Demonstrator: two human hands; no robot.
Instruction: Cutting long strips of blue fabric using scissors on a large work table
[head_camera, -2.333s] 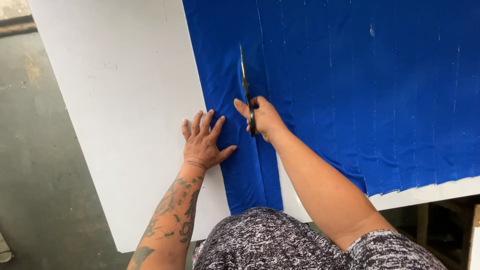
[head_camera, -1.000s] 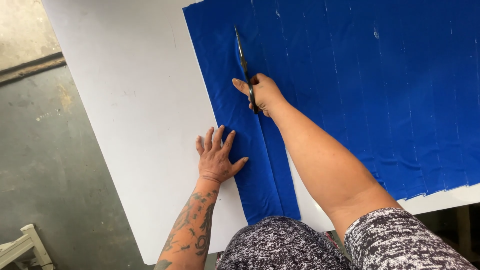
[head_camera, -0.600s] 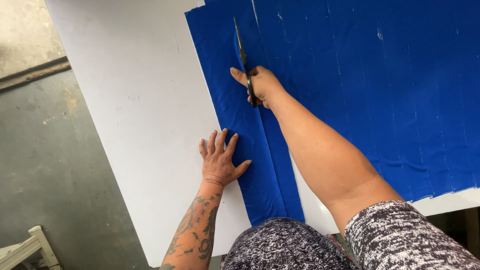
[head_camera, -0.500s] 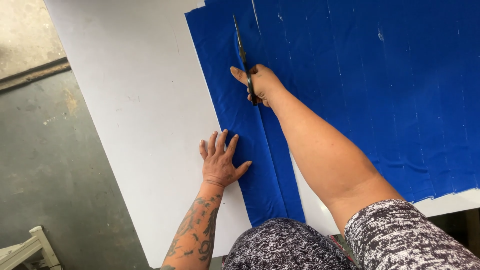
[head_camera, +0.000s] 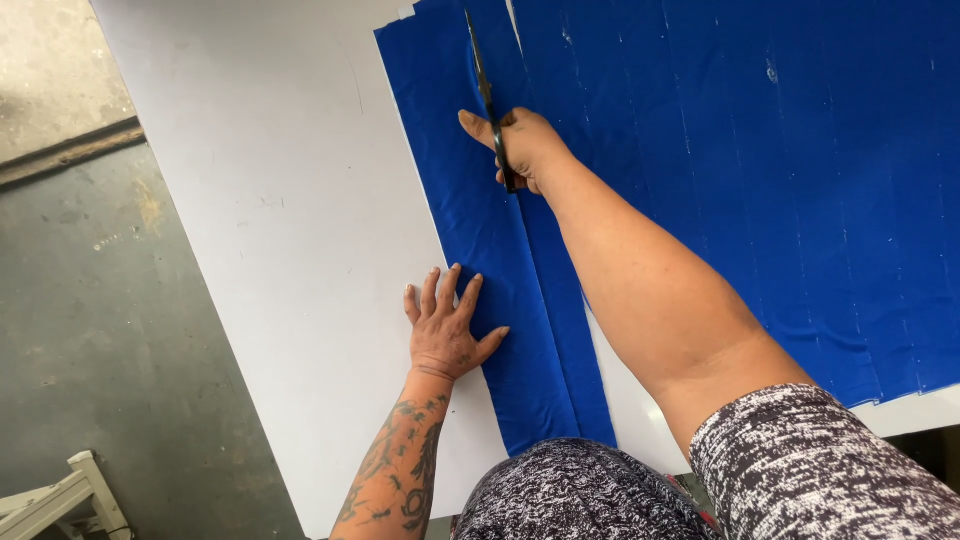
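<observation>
Hiding scissors (head_camera: 487, 95) handles, right hand (head_camera: 525, 145)

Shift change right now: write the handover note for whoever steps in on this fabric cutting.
Right hand: closed on the scissors, blades pointing away along the cut line in the blue fabric.
Left hand: flat, fingers spread, pressing the left edge of the narrow strip onto the white table.
Done: the cut runs from the near fabric edge up to the scissors; strip lies parted from the main sheet there.
Left: the short uncut stretch ahead of the blades to the far edge. Marked lines show across the rest of the sheet.
</observation>
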